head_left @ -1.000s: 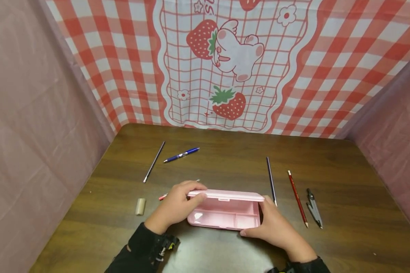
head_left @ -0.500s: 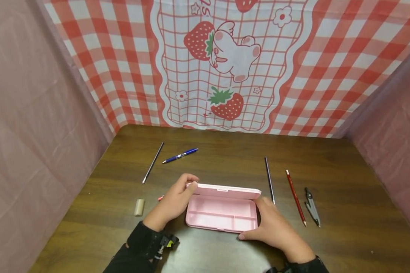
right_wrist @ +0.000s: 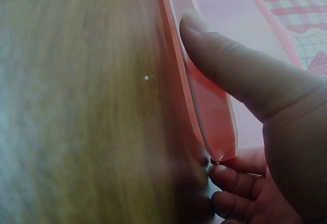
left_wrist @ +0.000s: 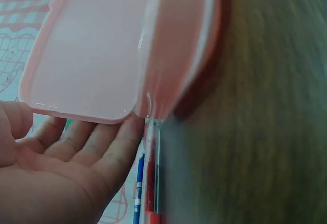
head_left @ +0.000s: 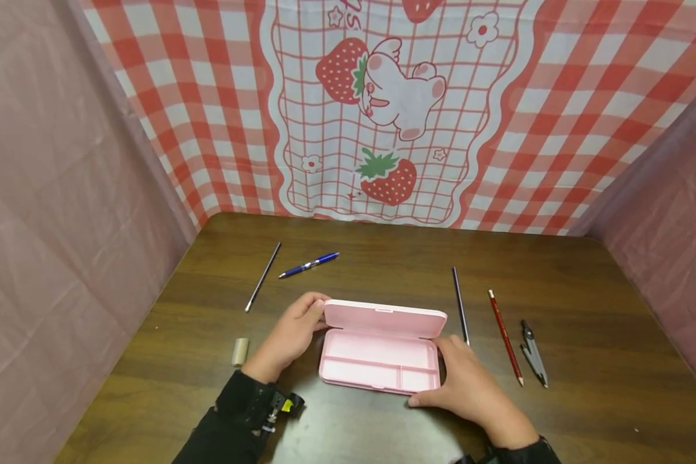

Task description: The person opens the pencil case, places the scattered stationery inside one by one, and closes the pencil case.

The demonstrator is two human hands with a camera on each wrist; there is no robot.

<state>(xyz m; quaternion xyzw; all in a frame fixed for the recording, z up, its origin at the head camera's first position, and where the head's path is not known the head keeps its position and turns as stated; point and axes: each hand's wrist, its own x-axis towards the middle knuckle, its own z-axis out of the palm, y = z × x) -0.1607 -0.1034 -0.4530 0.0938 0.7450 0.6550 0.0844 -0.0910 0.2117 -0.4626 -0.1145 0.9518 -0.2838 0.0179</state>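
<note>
A pink pencil case lies open on the brown table, its divided tray showing nothing inside. My left hand holds the raised lid at its left end. In the left wrist view the fingers lie behind the lid. A red pen lies on the table beside that hand. My right hand grips the tray's right end. The right wrist view shows its thumb pressed on the case's wall and the fingers curled beneath.
Left of the case are a beige eraser, a grey pencil and a blue pen. To the right lie a dark pencil, a red pencil and a compass. Cloth walls enclose three sides.
The lid has swung up from nearly closed to standing open, lifted by my left hand. My right hand has stayed on the tray's right end.
</note>
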